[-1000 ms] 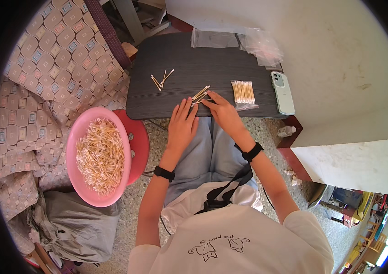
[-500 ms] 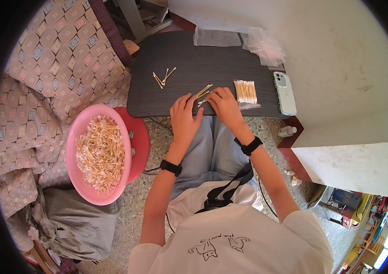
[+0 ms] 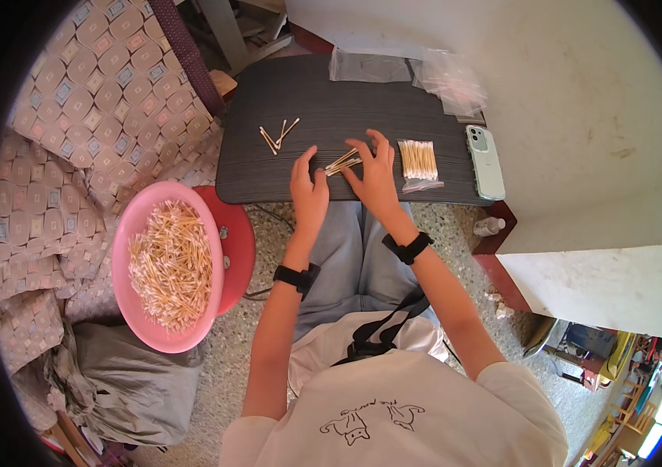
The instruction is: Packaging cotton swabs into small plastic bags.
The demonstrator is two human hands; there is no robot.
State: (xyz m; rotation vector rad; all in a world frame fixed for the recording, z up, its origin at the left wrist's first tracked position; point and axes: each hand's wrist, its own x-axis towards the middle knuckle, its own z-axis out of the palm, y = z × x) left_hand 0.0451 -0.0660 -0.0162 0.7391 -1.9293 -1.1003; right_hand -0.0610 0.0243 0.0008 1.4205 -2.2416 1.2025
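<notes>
A small bunch of cotton swabs (image 3: 341, 163) lies on the dark table (image 3: 268, 180) in front of me. My right hand (image 3: 378, 180) has its thumb and forefinger around the bunch from the right. To the left of the swabs is my left hand (image 3: 310, 194), thumb and fingers apart with nothing between them. A few loose cotton swabs (image 3: 277, 141) lie farther off to the left. Right of my right hand rests a clear bag (image 3: 419, 160) filled with a row of cotton swabs.
A pink basin (image 3: 121, 265) heaped with cotton swabs stands at left on a red stool (image 3: 244, 249). Clear plastic bags (image 3: 451, 84) lie along the table's far edge. A pale phone (image 3: 486, 165) lies at the right edge, beside a wall (image 3: 572, 140).
My hands have moved apart. The left thumb and fingers have come off the swabs. The swabs between the hands now lie closer together in a bunch.
</notes>
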